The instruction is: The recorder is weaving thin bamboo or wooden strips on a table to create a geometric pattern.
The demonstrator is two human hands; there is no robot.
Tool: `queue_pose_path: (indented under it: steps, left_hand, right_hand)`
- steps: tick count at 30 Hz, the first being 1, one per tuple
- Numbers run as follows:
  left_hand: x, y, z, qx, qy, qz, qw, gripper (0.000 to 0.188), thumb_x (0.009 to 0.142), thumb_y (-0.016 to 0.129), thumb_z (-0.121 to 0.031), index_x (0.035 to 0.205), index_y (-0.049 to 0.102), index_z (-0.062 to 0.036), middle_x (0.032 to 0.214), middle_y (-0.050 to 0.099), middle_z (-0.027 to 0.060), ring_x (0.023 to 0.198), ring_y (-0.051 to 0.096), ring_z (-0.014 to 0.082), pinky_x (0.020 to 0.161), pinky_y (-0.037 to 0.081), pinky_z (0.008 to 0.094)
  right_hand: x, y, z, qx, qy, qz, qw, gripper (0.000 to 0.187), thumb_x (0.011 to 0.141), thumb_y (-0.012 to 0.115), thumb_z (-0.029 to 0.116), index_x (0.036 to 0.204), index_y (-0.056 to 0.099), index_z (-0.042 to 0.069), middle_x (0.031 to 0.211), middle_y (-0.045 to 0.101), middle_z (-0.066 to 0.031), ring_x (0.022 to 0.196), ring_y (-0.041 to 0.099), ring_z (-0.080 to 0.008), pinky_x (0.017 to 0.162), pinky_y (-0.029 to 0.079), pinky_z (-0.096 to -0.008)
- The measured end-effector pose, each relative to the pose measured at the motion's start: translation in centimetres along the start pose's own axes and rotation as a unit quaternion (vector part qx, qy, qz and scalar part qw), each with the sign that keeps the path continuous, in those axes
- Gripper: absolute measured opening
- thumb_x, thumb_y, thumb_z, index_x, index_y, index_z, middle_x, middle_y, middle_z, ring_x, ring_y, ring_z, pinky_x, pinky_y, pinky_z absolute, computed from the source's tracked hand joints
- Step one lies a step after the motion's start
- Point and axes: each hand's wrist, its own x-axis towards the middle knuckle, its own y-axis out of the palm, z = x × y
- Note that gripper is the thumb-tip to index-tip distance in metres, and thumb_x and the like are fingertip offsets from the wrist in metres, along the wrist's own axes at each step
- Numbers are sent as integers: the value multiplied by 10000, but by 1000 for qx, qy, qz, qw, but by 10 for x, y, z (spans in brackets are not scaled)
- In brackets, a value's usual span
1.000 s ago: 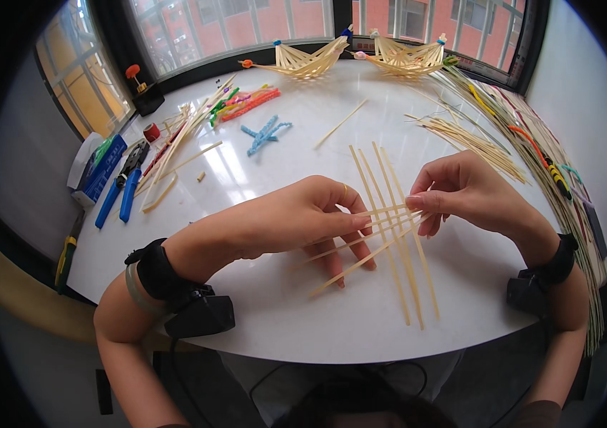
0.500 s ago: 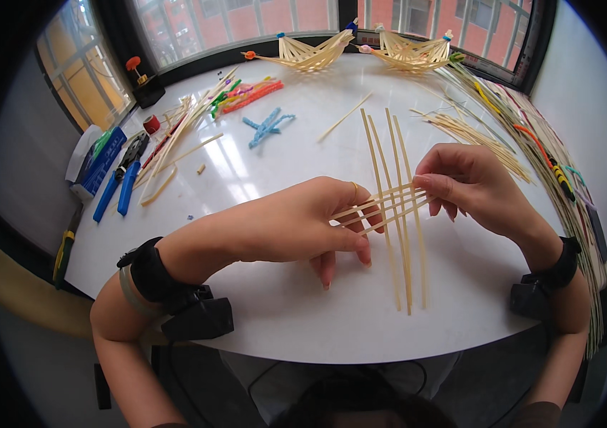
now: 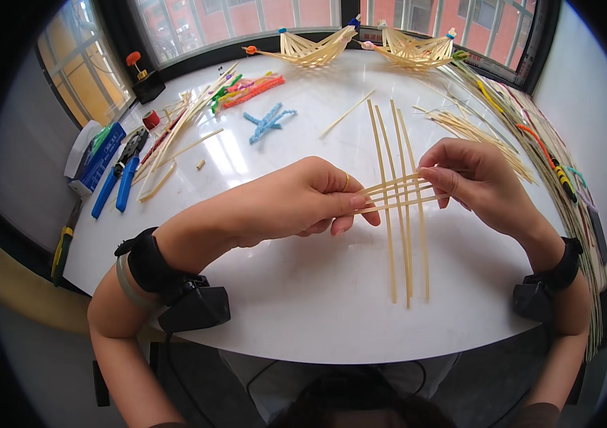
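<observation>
- Pale strips (image 3: 402, 190), laid crosswise into a loose lattice, sit between your two hands, over the middle of the white table (image 3: 303, 321).
- Several of them run lengthwise, their far ends pointing toward the window and their near ends toward you; the middle ones nearly meet at your end. You cannot tell whether they touch the tabletop.
- Your left hand (image 3: 321, 196) grasps the left ends of the crosswise strips, thumb on top and fingers curled beneath.
- Your right hand (image 3: 466, 175) pinches their right ends between thumb and forefinger, the other fingers bent below.
- Which strip passes over which is too fine to make out.
- Beyond your hands lie one loose strip (image 3: 347, 113) and a light-blue fuzzy cross (image 3: 269, 123).
- Near your right hand, on its far side, rests a pile of similar strips (image 3: 476, 137).
- Well to your left are blue-handled pliers (image 3: 126, 184).
</observation>
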Motion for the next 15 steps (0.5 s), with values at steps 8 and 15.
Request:
queue_pose_path:
  steps: [8, 15]
  left_hand:
    - [4, -1, 3, 135, 53, -67, 987, 254, 996, 511, -166, 1055, 684, 10, 636, 467, -53, 604, 407, 37, 566, 346, 209]
    - [-2, 8, 2, 222, 72, -161, 959, 254, 994, 508, -157, 1050, 673, 27, 644, 481, 6, 607, 447, 86, 577, 390, 256]
  right_hand:
    - [-3, -2, -1, -121, -63, 13, 991, 291, 989, 557, 148, 1211, 610, -33, 748, 617, -37, 686, 578, -92, 636, 483, -245]
    - [-3, 0, 7, -260, -47, 56, 963, 232, 941, 601, 149, 1091, 623, -27, 775, 630, -139, 695, 603, -230, 675, 489, -317]
